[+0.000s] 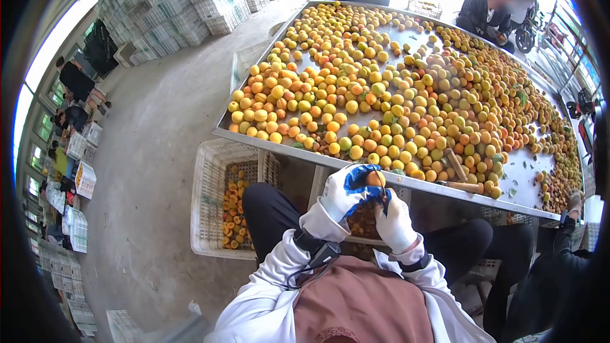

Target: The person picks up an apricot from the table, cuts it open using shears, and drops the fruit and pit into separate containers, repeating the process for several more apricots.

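Observation:
Orange-yellow apricots (343, 82) cover a large metal-topped table (276, 146). Just off its near edge, my left hand (348, 192), in a white glove with blue coating, is closed around an apricot (375, 180). Close beside it, my right hand (394, 219), also gloved, is closed on a thin dark tool whose tip touches the fruit; the tool's exact shape is hard to make out. Below my hands, a crate (363, 240) with brown pieces shows partly. On the lower left, a white plastic crate (206, 200) holds halved apricots (234, 206).
Two wooden-handled tools (462, 187) lie at the table's near edge. Two people sit across the table, and a co-worker's gloved hand (575, 202) is at the right end. Stacked crates (184, 6) stand at the back left; more people and crates line the far left.

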Available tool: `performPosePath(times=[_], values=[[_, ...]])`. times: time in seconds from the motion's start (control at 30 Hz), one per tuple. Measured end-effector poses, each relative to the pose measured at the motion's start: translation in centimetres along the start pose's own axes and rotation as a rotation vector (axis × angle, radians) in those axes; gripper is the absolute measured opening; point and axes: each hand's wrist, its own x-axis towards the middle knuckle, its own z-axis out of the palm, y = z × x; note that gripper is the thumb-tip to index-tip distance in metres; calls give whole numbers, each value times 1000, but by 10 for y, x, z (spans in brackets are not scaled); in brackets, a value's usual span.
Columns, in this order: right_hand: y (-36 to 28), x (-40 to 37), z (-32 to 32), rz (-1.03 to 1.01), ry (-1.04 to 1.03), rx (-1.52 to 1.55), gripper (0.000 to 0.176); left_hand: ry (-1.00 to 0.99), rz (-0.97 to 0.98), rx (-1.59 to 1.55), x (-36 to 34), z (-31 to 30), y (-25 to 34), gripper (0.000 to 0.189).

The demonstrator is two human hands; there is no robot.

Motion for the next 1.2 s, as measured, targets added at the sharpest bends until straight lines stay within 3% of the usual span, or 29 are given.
performPosePath(times=[0.07,0.2,0.3,0.53,0.6,0.63,0.7,0.83,0.87,0.97,1.03,1.1,1.13,1.17,1.2], values=[[9,1,12,18,32,-2,13,51,-263,-400,-1,3,-14,33],[30,2,34,93,95,-13,15,140,-360,-624,-6,16,-54,24],[33,-1,43,181,98,30,16,194,-434,-695,-7,21,-65,20],[61,-1,59,68,56,259,17,212,-440,-506,-3,15,-62,12],[65,2,54,283,-151,521,17,235,-478,-561,-3,15,-64,13],[62,1,50,286,-152,520,17,235,-480,-562,-5,16,-64,13],[55,2,41,647,-299,996,21,248,-529,-675,-8,17,-61,18],[67,0,41,663,-437,1248,22,194,-495,-720,-12,13,-59,19],[68,-1,43,655,-437,1246,22,162,-476,-722,-11,12,-62,21],[61,-4,50,99,-22,332,16,4,-331,-647,-10,5,-69,28],[45,-9,28,138,-48,152,21,38,-235,-532,-9,2,-67,29],[63,-18,23,135,63,58,25,149,-132,-286,-8,-5,-63,30],[59,-18,14,197,102,133,26,124,-103,-349,-8,-11,-59,34],[111,-18,19,335,112,306,23,142,-145,-164,-7,-13,-77,33],[135,-15,15,364,120,385,23,187,-17,128,-9,-6,-71,34]])
